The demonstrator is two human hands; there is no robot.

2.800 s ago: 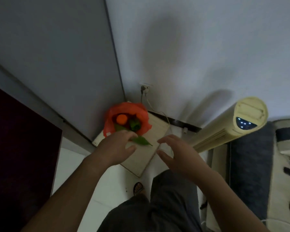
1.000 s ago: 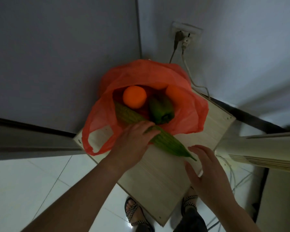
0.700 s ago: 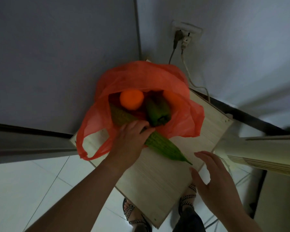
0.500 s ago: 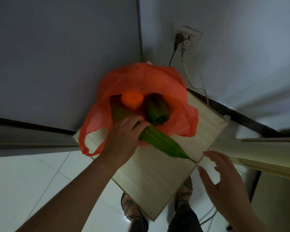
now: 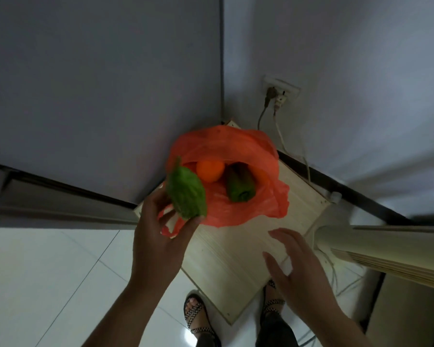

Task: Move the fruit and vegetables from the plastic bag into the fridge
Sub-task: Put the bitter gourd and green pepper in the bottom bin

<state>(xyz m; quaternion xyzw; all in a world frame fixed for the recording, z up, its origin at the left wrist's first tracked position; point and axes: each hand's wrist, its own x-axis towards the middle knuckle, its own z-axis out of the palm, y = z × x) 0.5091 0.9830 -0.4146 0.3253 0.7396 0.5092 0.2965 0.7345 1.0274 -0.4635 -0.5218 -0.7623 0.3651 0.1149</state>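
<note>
My left hand (image 5: 158,236) grips a bumpy green bitter gourd (image 5: 186,194), lifted upright clear of the orange plastic bag (image 5: 238,144). The bag lies open on a pale wooden stool (image 5: 238,261) in the corner. Inside it I see an orange fruit (image 5: 209,170) and a green pepper (image 5: 239,187). My right hand (image 5: 298,274) hovers open over the stool's right part, holding nothing. The grey fridge side (image 5: 98,83) fills the upper left.
A wall socket (image 5: 281,92) with two plugs and cables sits above the stool. A cream tower fan (image 5: 386,249) lies at the right. White tiled floor (image 5: 48,276) spreads to the left, and my sandalled feet (image 5: 198,319) stand below the stool.
My left hand has pulled the bitter gourd out of the bag and raised it, tilting it upright. My right hand stayed open beside the stool.
</note>
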